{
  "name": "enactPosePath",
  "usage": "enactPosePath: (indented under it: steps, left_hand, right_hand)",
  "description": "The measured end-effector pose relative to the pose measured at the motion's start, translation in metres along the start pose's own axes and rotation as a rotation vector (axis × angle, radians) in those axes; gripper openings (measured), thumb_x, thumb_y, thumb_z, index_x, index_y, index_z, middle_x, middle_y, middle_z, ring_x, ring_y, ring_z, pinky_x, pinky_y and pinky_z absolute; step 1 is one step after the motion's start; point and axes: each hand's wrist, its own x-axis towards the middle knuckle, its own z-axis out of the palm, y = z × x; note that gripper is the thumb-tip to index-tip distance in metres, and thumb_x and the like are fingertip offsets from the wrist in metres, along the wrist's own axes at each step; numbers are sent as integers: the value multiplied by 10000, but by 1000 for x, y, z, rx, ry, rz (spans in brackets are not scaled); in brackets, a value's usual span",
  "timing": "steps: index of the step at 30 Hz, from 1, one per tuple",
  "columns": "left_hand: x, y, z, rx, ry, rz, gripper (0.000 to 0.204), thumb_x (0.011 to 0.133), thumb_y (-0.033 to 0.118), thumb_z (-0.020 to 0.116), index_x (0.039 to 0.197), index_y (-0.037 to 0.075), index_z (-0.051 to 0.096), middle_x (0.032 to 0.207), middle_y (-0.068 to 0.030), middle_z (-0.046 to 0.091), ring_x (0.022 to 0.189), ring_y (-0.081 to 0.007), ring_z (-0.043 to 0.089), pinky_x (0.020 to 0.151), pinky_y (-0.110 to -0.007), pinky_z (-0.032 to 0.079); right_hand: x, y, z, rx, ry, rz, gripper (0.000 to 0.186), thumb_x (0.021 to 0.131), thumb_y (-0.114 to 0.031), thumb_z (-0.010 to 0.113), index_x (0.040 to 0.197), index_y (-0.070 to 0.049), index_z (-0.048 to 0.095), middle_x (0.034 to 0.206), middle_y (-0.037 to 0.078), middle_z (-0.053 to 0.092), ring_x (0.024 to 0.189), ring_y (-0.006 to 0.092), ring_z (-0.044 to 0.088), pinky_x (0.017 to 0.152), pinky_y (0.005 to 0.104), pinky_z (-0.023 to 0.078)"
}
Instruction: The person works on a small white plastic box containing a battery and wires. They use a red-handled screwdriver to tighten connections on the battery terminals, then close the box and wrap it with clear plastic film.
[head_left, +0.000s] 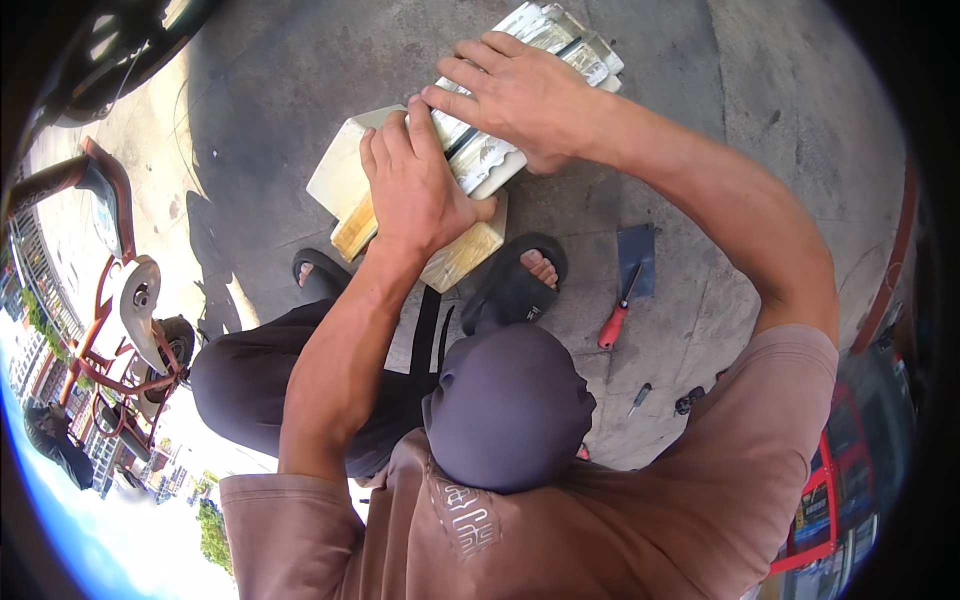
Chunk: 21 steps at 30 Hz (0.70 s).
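A long block (488, 160) with a smeared white and silvery surface and a dark strip along it lies slantwise ahead of me. My left hand (412, 180) is closed over its near-left end, fingers over the top and thumb on the near side. Further along, my right hand (520, 95) grips the same block from above, fingers draped across it and thumb on its near edge. Beneath the left hand are a cream-coloured flat piece (340, 170) and a yellowed block (465, 258). The undersides of my fingers are hidden.
On the paving to the right, a red-handled screwdriver (613, 326) rests partly on a dark blue flat piece (636, 245). A smaller dark tool (640, 398) lies nearer. My sandalled foot (515, 280) is close to the blocks. A reddish-brown bicycle or scooter frame (110, 340) stands at left.
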Motion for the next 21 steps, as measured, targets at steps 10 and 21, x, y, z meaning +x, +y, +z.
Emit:
enactPosePath:
  steps: [10, 21]
  left_hand:
    - [-9, -5, 5, 9, 54, 33, 1181, 471, 349, 892, 1442, -51, 351, 1291, -233, 498, 1167, -386, 500, 1077, -510, 310]
    - [30, -167, -34, -496, -338, 321, 852, 953, 629, 557, 1504, -8, 419, 1417, -265, 529, 1351, -378, 491, 1142, -494, 359]
  right_hand:
    - [-30, -29, 3, 111, 186, 261, 954, 581, -198, 890, 1450, -193, 494, 1468, 119, 488, 1373, 319, 447, 1173, 431, 309]
    - [-20, -208, 116, 1947, 1029, 1213, 616, 1072, -459, 411, 1407, 55, 471, 1398, 175, 545, 1287, 255, 524, 1100, 365, 390]
